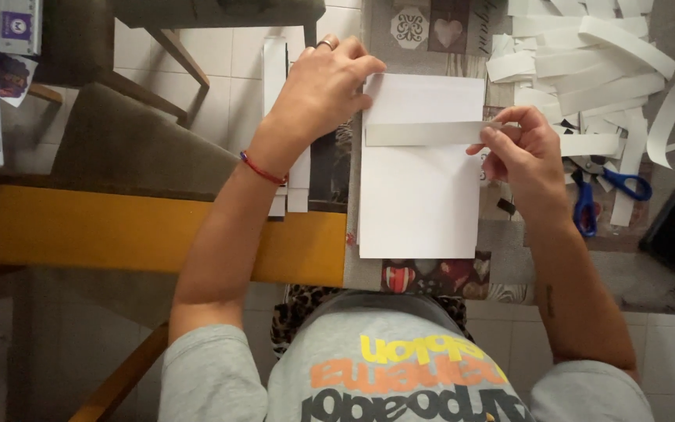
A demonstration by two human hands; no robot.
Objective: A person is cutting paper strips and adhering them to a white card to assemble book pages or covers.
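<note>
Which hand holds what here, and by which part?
Right hand pinches the paper strip at its right end. Left hand presses the white sheet at its top-left corner.

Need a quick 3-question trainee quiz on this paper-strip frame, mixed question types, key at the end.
1. True or false: the left hand presses on the white sheet.
2. What does the right hand pinch? A) blue-handled scissors B) paper strip C) red bracelet
3. Where is the pile of cut strips relative to the sheet?

Key:
1. True, at its top left corner.
2. B; the strip lies across the sheet.
3. To its right, toward the far side of the table, above the scissors.
</note>
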